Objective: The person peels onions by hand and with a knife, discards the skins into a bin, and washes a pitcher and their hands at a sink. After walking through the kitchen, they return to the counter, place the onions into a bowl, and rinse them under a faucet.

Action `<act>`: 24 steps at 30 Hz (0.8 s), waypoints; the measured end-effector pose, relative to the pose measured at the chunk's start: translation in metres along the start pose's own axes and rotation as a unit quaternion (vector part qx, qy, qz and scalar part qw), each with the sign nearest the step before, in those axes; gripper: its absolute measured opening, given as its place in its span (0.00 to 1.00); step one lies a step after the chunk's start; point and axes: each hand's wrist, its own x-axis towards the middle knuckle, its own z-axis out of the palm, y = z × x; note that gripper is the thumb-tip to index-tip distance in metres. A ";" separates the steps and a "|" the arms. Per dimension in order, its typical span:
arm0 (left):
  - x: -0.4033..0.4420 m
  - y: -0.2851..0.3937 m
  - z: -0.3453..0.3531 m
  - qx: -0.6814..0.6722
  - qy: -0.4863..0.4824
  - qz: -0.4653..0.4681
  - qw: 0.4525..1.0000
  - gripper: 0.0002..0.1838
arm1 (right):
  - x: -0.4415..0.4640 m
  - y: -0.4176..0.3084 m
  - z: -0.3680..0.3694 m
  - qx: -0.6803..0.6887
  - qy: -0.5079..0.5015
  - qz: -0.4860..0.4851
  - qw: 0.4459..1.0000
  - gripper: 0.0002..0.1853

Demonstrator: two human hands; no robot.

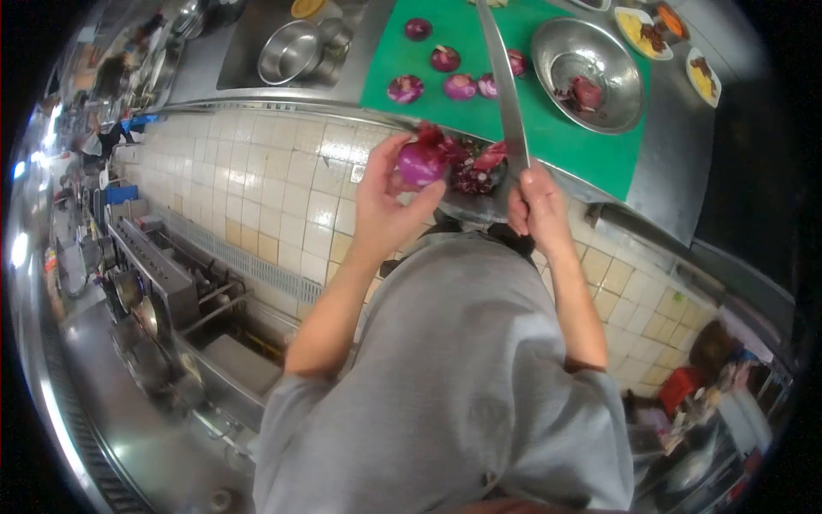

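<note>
My left hand is closed around a red onion, held in front of the counter edge. Loose dark red skin hangs off the onion's upper right side. In my right hand is the handle of a large kitchen knife, its long blade pointing up and away over the green cutting board. Between my hands, below the board's edge, a container holds dark onion peelings. Several peeled red onions lie on the board, some partly behind the blade.
A steel bowl with onion scraps stands on the board's right part. Small dishes of cut food sit beyond it. To the left is a sink with a metal pot. Stoves line the lower left.
</note>
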 end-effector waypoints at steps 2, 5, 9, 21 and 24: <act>0.005 0.002 0.001 0.057 0.002 -0.075 0.996 0.36 | -0.004 -0.010 0.003 -0.039 -0.017 -0.002 0.999 0.26; 0.007 -0.005 0.007 0.117 0.007 -0.025 0.993 0.35 | -0.010 -0.021 0.018 -0.198 -0.015 -0.057 0.978 0.27; 0.007 -0.004 0.011 0.106 -0.006 -0.034 0.994 0.34 | -0.012 -0.035 0.032 -0.311 -0.080 -0.107 0.941 0.31; -0.001 0.006 0.015 0.195 -0.032 0.037 0.980 0.32 | -0.006 -0.033 0.040 -0.298 -0.109 -0.170 0.933 0.29; -0.001 0.012 0.014 0.272 -0.017 0.029 0.962 0.33 | 0.000 -0.023 0.035 -0.274 -0.108 -0.168 0.941 0.28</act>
